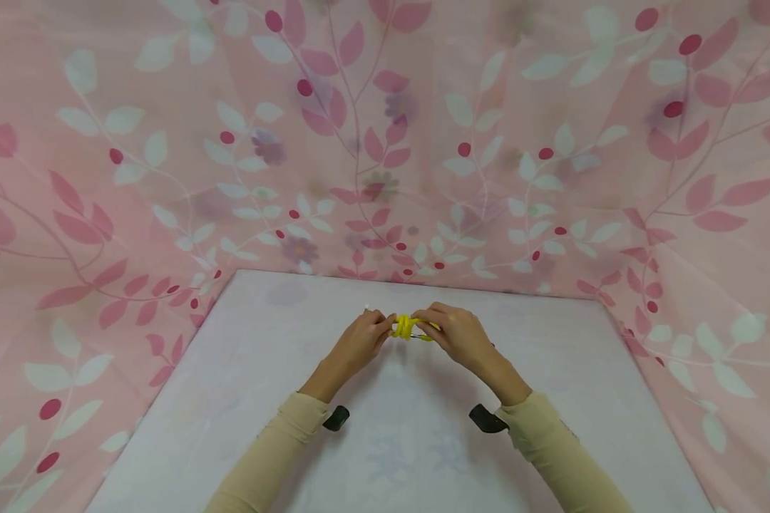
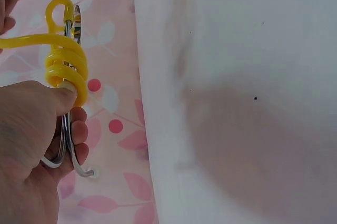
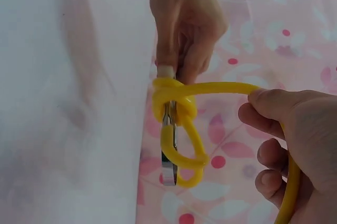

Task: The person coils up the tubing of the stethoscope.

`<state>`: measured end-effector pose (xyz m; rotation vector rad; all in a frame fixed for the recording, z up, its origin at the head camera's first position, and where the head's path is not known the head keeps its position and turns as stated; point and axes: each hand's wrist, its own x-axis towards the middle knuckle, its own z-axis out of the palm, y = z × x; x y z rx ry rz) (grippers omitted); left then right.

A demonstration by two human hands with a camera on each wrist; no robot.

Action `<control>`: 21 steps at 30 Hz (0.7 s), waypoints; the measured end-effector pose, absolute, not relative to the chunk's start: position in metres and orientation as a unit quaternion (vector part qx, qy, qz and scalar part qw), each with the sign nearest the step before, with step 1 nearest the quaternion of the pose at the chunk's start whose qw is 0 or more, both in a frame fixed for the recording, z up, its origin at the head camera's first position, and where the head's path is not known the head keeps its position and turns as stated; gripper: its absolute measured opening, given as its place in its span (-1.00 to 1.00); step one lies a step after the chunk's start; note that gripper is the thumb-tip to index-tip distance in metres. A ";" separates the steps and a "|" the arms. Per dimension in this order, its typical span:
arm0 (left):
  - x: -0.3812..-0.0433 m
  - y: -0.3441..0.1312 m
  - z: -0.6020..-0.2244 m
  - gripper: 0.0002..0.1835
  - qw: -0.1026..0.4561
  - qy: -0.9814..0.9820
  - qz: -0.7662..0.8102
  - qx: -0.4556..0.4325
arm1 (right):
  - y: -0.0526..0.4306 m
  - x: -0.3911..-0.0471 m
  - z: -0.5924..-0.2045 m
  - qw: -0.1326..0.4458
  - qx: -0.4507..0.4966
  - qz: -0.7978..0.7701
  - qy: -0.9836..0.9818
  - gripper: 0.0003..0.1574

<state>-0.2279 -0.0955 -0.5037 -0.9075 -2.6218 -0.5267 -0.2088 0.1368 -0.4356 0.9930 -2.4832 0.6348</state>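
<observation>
My left hand (image 1: 361,340) holds a shiny metal hook (image 2: 69,140) between thumb and fingers. Two curved prongs stick out below the grip in the left wrist view, one with a pale tip. Thick yellow cord (image 2: 66,58) is coiled several turns around the shank, against the thumb tip. Past the coils, a loop of the cord (image 3: 197,145) lies along the hook's flat metal end (image 3: 169,174). My right hand (image 3: 310,134) pinches the cord's free length between thumb and index finger, drawn out sideways from the coils. The rest of that length runs down past the palm.
Both hands are above a white-covered table (image 1: 385,442). Pink leaf-patterned cloth (image 1: 385,142) hangs behind it and along both sides. A dark strap-like piece (image 1: 336,418) shows at the left wrist, and another dark piece (image 1: 488,419) at the right.
</observation>
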 end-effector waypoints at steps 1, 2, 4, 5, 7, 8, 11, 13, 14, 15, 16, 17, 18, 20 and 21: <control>-0.227 -0.095 -0.504 -0.55 0.152 -0.918 -0.183 -0.318 | 0.137 -0.211 -0.436 0.196 0.350 0.225 -0.888 -0.79; -0.226 -0.095 -0.504 -0.55 0.148 -0.919 -0.182 -0.318 | 0.138 -0.214 -0.436 0.199 0.346 0.225 -0.889 -0.79; -0.224 -0.095 -0.504 -0.55 0.147 -0.918 -0.181 -0.320 | 0.139 -0.220 -0.437 0.204 0.335 0.230 -0.891 -0.79; -0.224 -0.095 -0.504 -0.55 0.147 -0.918 -0.182 -0.321 | 0.140 -0.222 -0.438 0.206 0.330 0.235 -0.891 -0.78; -0.224 -0.095 -0.503 -0.56 0.158 -0.913 -0.184 -0.328 | 0.143 -0.228 -0.439 0.204 0.316 0.248 -0.893 -0.77; -0.224 -0.095 -0.503 -0.56 0.166 -0.909 -0.186 -0.334 | 0.144 -0.231 -0.439 0.202 0.310 0.255 -0.894 -0.77; -0.223 -0.095 -0.502 -0.57 0.178 -0.898 -0.192 -0.353 | 0.148 -0.239 -0.441 0.193 0.297 0.272 -0.895 -0.75; -0.223 -0.094 -0.500 -0.58 0.180 -0.894 -0.192 -0.363 | 0.151 -0.245 -0.443 0.190 0.293 0.277 -0.895 -0.74; -0.222 -0.094 -0.500 -0.57 0.179 -0.893 -0.191 -0.366 | 0.153 -0.248 -0.445 0.189 0.291 0.280 -0.895 -0.73; -0.222 -0.094 -0.500 -0.57 0.179 -0.892 -0.193 -0.368 | 0.155 -0.250 -0.446 0.190 0.289 0.280 -0.895 -0.73; -0.221 -0.094 -0.500 -0.57 0.178 -0.891 -0.193 -0.370 | 0.156 -0.252 -0.447 0.191 0.287 0.282 -0.895 -0.73; -0.221 -0.093 -0.499 -0.56 0.178 -0.891 -0.193 -0.370 | 0.158 -0.255 -0.449 0.190 0.286 0.286 -0.895 -0.72; -0.221 -0.093 -0.499 -0.56 0.176 -0.891 -0.195 -0.371 | 0.159 -0.257 -0.450 0.189 0.284 0.291 -0.894 -0.72; -0.221 -0.093 -0.499 -0.54 0.174 -0.889 -0.199 -0.374 | 0.161 -0.260 -0.453 0.181 0.279 0.305 -0.892 -0.72; -0.221 -0.093 -0.498 -0.54 0.173 -0.888 -0.201 -0.376 | 0.161 -0.262 -0.454 0.174 0.276 0.316 -0.891 -0.71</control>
